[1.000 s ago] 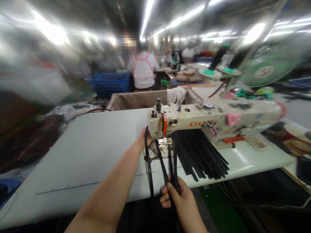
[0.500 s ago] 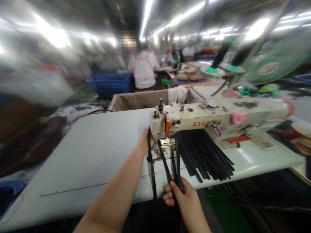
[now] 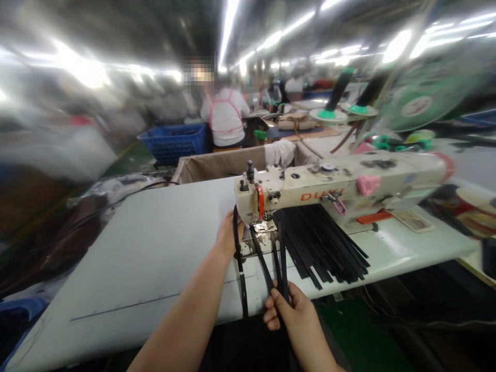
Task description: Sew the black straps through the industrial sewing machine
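Black straps [image 3: 262,258] run from under the needle area of a white sewing machine [image 3: 287,194] down to the table's front edge. My right hand [image 3: 290,308] pinches them between thumb and fingers in front of that edge. Left of the machine's head is my left hand [image 3: 228,236], its fingers mostly hidden behind the head and a strap. That hanging strap [image 3: 237,243] crosses in front of the left hand and continues down past the metal needle plate [image 3: 260,243]. A fanned pile of black straps [image 3: 325,248] lies under the machine arm.
The pale tabletop [image 3: 155,232] carries a printed ruler line near its front. Behind it stands a cloth-lined bin [image 3: 209,165]. Thread cones [image 3: 337,95] and a green fan [image 3: 422,106] are at right. A person [image 3: 227,116] sits beyond, beside a blue crate [image 3: 176,139].
The camera view has shifted slightly, so the machine appears a little further left. Both hands keep nearly the same places at the machine, the right still pinching the straps.
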Demonstrator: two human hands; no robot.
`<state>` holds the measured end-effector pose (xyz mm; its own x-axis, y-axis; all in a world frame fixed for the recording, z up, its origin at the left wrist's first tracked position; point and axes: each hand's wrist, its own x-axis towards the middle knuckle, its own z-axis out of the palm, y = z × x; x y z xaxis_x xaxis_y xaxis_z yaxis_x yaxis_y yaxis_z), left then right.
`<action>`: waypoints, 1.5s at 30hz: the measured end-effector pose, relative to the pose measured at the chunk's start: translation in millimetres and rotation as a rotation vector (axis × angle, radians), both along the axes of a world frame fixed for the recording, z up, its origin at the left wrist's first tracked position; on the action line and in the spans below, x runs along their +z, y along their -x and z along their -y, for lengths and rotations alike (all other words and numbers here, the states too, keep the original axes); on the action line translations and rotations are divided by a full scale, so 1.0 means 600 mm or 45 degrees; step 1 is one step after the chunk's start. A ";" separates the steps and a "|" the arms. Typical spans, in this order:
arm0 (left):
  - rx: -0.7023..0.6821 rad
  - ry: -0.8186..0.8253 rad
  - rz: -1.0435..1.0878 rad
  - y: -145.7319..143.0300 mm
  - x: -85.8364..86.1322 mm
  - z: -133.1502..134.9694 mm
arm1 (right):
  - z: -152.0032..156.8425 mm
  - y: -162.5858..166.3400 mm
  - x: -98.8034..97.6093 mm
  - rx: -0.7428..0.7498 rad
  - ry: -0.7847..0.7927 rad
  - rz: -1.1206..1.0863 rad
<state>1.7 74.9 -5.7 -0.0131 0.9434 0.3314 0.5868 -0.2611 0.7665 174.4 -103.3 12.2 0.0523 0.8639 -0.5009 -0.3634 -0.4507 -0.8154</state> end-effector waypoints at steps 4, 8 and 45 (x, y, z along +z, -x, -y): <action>-0.110 -0.098 -0.242 0.000 -0.018 0.055 | 0.007 -0.008 -0.002 0.025 0.004 0.010; -0.193 -0.160 -0.361 -0.004 -0.026 0.104 | 0.019 -0.020 0.002 0.087 0.027 -0.005; -0.248 -0.234 -0.395 -0.004 -0.023 0.124 | 0.036 -0.049 -0.004 0.111 -0.001 0.114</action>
<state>4.0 0.3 -19.8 0.2869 0.8429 0.4551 0.7088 -0.5064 0.4911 203.8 -125.2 10.0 0.0213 0.8674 -0.4972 -0.2489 -0.4771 -0.8429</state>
